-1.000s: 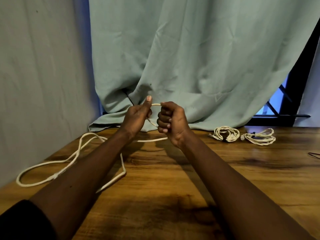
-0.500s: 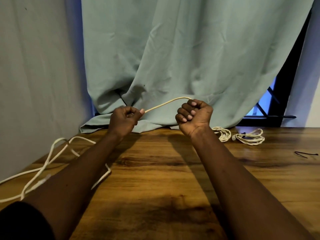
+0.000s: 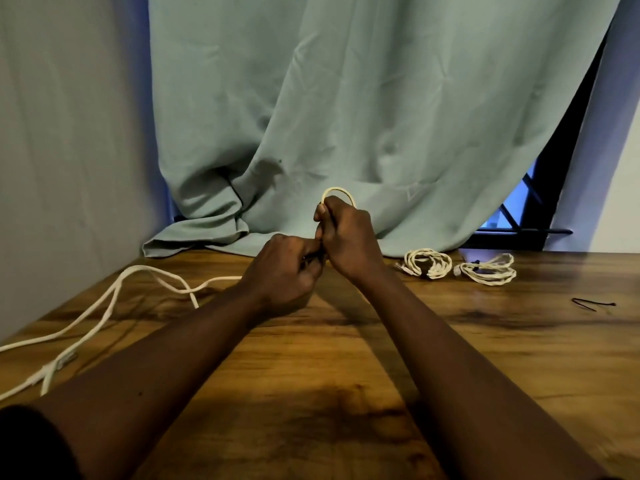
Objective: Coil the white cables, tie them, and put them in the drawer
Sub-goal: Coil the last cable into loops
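A long white cable (image 3: 114,299) trails loose over the left side of the wooden table (image 3: 346,375) and runs up into my hands. My right hand (image 3: 349,237) grips a small loop of it, and the loop's arc shows above the fingers. Just below and to the left, touching it, my left hand (image 3: 284,271) is curled round the same cable. Two coiled white cables lie at the back right: one bundle (image 3: 426,263) and a second bundle (image 3: 488,270) beside it. No drawer is in view.
A thin black tie (image 3: 594,303) lies on the table at the right. A teal curtain (image 3: 346,116) hangs behind the table and drapes onto its back edge. A pale wall (image 3: 69,150) borders the left side.
My hands, held apart with a stretch of cable between them half a second ago, have come together. The cable now forms a small loop above my right hand.
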